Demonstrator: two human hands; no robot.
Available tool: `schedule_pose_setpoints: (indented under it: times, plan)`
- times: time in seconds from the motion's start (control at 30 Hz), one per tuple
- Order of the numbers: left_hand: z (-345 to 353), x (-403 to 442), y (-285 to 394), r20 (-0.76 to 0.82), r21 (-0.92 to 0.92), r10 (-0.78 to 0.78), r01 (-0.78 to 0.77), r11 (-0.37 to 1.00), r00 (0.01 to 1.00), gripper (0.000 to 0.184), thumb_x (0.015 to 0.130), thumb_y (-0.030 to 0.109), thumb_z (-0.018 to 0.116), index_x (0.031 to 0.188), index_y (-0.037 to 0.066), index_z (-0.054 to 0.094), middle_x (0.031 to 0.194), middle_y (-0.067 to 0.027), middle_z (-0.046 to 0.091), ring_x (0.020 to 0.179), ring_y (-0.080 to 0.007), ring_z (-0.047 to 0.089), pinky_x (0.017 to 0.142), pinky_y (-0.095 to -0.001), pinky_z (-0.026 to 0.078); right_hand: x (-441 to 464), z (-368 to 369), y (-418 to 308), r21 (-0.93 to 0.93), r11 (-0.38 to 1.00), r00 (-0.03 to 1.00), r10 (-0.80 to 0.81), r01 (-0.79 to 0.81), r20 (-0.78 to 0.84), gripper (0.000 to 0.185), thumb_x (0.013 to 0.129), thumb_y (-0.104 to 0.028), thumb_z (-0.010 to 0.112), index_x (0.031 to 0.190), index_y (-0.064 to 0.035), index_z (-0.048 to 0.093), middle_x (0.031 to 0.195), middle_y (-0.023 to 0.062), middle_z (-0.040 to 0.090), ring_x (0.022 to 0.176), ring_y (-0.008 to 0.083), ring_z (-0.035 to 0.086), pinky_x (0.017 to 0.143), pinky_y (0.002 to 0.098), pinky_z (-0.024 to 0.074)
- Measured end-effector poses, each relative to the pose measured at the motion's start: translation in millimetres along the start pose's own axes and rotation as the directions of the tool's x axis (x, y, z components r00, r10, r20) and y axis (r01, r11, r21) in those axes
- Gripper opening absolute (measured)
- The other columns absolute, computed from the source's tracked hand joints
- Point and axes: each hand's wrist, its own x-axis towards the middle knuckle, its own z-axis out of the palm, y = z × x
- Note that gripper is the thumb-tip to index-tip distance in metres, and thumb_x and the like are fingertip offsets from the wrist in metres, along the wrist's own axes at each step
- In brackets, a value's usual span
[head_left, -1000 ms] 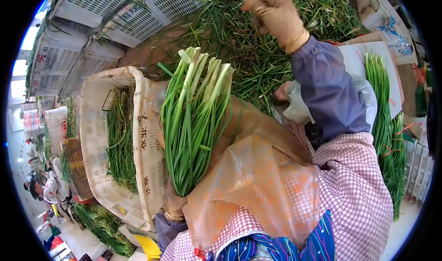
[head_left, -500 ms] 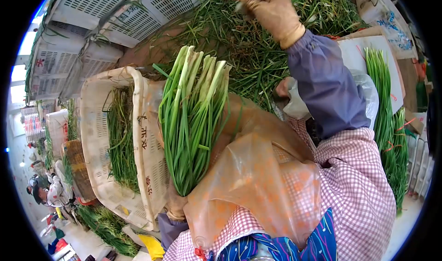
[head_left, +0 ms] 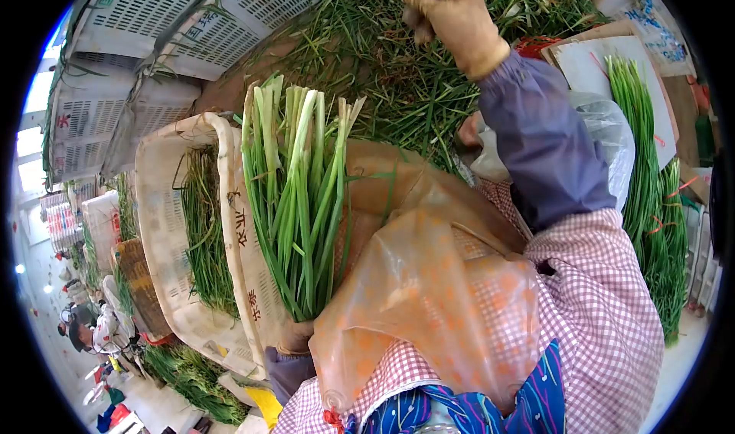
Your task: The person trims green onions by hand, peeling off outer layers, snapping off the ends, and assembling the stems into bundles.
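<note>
A loose bunch of garlic chives, pale stem ends up and green leaves down, stands before my apron. My gloved left hand is closed around its lower end; the leaves hide most of the fingers. My right hand, in a tan glove with an orange fingertip, is raised over the heap of cut leaves. Its fingers are bent but apart, and I see nothing between them. An orange-tinted plastic apron covers my lap.
A white plastic crate holding more greens stands close on the left. Stacked crates rise behind it. Tied green bundles lie at the right beside a white board. Another person is far left.
The bunch has shifted left and turned slightly, its stems spreading. My right hand has moved slightly down, and the pale piece at its fingertips is no longer seen.
</note>
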Motion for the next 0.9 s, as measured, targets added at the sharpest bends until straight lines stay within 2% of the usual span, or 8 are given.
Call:
schedule_pose_setpoints:
  times: [0.17, 0.2, 0.33, 0.57, 0.73, 0.8, 0.83, 0.9]
  plan:
    - [-0.5, -1.3, 1.9, 0.027, 0.020, -0.013, 0.013, 1.000, 1.000, 0.065, 0.064, 0.004, 0.076, 0.121, -0.001, 0.046, 0.109, -0.0080, 0.058, 0.096, -0.0157, 0.056, 0.084, -0.0287, 0.045, -64.9, 31.1, 13.5, 0.308, 0.855, 0.877, 0.291, -0.418, 0.382, 0.023, 0.083, -0.016, 0.064, 0.102, -0.0031, 0.058, 0.067, 0.0026, 0.059, 0.048, 0.0076, 0.050, 0.043, 0.0220, 0.0437]
    - [-1.0, -2.1, 2.4, 0.031, 0.027, -0.016, 0.015, 1.000, 0.999, 0.065, 0.064, 0.004, 0.076, 0.121, -0.001, 0.046, 0.109, -0.0080, 0.058, 0.096, -0.0157, 0.056, 0.084, -0.0287, 0.045, -69.7, 34.0, 27.3, 0.271, 0.841, 0.845, 0.338, -0.469, 0.414, 0.042, 0.085, -0.011, 0.060, 0.124, -0.0066, 0.044, 0.089, 0.0066, 0.059, 0.061, 0.0094, 0.054, 0.047, 0.0209, 0.0435]
    - [-3.7, -5.6, 5.4, 0.046, 0.054, -0.028, 0.026, 0.998, 0.999, 0.065, 0.064, 0.005, 0.076, 0.121, -0.001, 0.046, 0.109, -0.0080, 0.058, 0.096, -0.0157, 0.056, 0.084, -0.0287, 0.045, -87.1, 60.1, 32.0, 0.398, 0.793, 0.848, 0.263, -0.461, 0.460, 0.069, 0.081, -0.018, 0.067, 0.136, -0.0089, 0.026, 0.107, 0.0132, 0.052, 0.067, 0.0117, 0.054, 0.046, 0.0243, 0.0445]
    - [-5.0, -9.5, 4.7, 0.038, 0.046, -0.030, 0.028, 0.999, 0.999, 0.064, 0.064, 0.005, 0.076, 0.121, -0.001, 0.047, 0.109, -0.0079, 0.058, 0.096, -0.0157, 0.056, 0.084, -0.0288, 0.045, -89.3, 88.0, 51.1, 0.160, 0.885, 0.727, 0.244, -0.437, 0.642, 0.027, 0.088, -0.019, 0.058, 0.111, -0.0047, 0.055, 0.073, 0.0015, 0.059, 0.055, 0.0068, 0.050, 0.049, 0.0215, 0.0417]
    - [-3.1, -13.2, -3.2, 0.036, 0.017, -0.046, 0.045, 0.999, 0.998, 0.064, 0.064, 0.005, 0.076, 0.121, -0.001, 0.047, 0.109, -0.0079, 0.058, 0.096, -0.0158, 0.056, 0.084, -0.0288, 0.045, -57.4, 33.1, 34.6, 0.301, 0.869, 0.920, 0.365, -0.392, 0.144, 0.025, 0.091, -0.023, 0.047, 0.084, -0.0033, 0.061, 0.063, 0.0035, 0.054, 0.047, 0.0133, 0.053, 0.038, 0.0257, 0.0437]
    - [-3.3, -13.0, -4.2, 0.033, 0.007, -0.042, 0.042, 0.999, 0.999, 0.064, 0.064, 0.006, 0.076, 0.121, -0.001, 0.047, 0.109, -0.0079, 0.058, 0.096, -0.0158, 0.056, 0.084, -0.0289, 0.045, -24.2, -3.5, 86.5, -0.032, 0.998, 0.994, -0.063, 0.060, -0.086, 0.019, 0.088, -0.015, 0.049, 0.090, 0.0011, 0.060, 0.079, 0.0094, 0.057, 0.049, 0.0173, 0.055, 0.046, 0.0305, 0.0498]
    - [-2.7, -14.7, -5.2, 0.028, 0.000, -0.043, 0.043, 0.999, 0.999, 0.064, 0.064, 0.006, 0.076, 0.121, -0.001, 0.047, 0.109, -0.0079, 0.058, 0.096, -0.0158, 0.056, 0.084, -0.0289, 0.045, -17.9, -22.0, 89.6, 0.472, 0.844, 0.898, 0.387, -0.254, -0.210, 0.022, 0.087, -0.014, 0.052, 0.104, 0.0007, 0.055, 0.097, 0.0131, 0.058, 0.058, 0.0199, 0.059, 0.051, 0.0312, 0.0514]
    - [-2.1, -14.1, -5.8, 0.022, -0.006, -0.043, 0.043, 0.999, 0.999, 0.064, 0.064, 0.006, 0.076, 0.121, -0.001, 0.047, 0.109, -0.0079, 0.058, 0.096, -0.0158, 0.056, 0.084, -0.0289, 0.045, -24.4, -15.2, 58.7, 0.282, 0.901, 0.913, 0.381, -0.330, -0.148, 0.038, 0.086, -0.017, 0.055, 0.120, -0.0016, 0.046, 0.108, 0.0141, 0.057, 0.065, 0.0188, 0.060, 0.052, 0.0296, 0.0510]
